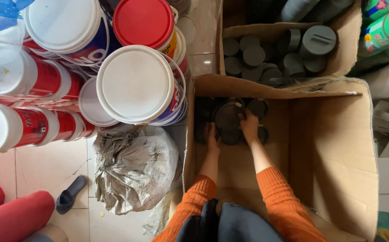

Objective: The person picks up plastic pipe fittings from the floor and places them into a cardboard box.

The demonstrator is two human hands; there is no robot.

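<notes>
**Both hands down among dark caps at the bottom of a big carton**

Nearest the camera are two orange knitted sleeves (275, 201) and a dark garment at the bottom edge. From them both forearms reach down into a large open cardboard box (337, 152) standing on the tiled floor (47, 166).

The left hand (211, 136) lies on the left side of a cluster of dark round caps (228, 118) at the far end of the box floor; its fingers are curled against them, but whether it grips one I cannot tell. The right hand (249, 125) rests on top of the cluster, fingers bent over a cap's rim, seemingly closing on it. The work looks like handling the caps inside the box, at the stage of taking hold. Lifting one out would call for a firm pinch on the rim and a straight pull up past the box wall.

Beyond, a smaller carton (342, 58) holds grey round caps (252, 56), some on edge. To the left, paint buckets are stacked: one with a white lid (134, 83) just beside the box, one with a red lid (143, 21) farther off, and red-and-white ones lying sideways. A grey tied sack (134, 166) sits near left, a dark slipper (70, 193) beside it. Green printed packages (384, 29) fill the far right corner.
</notes>
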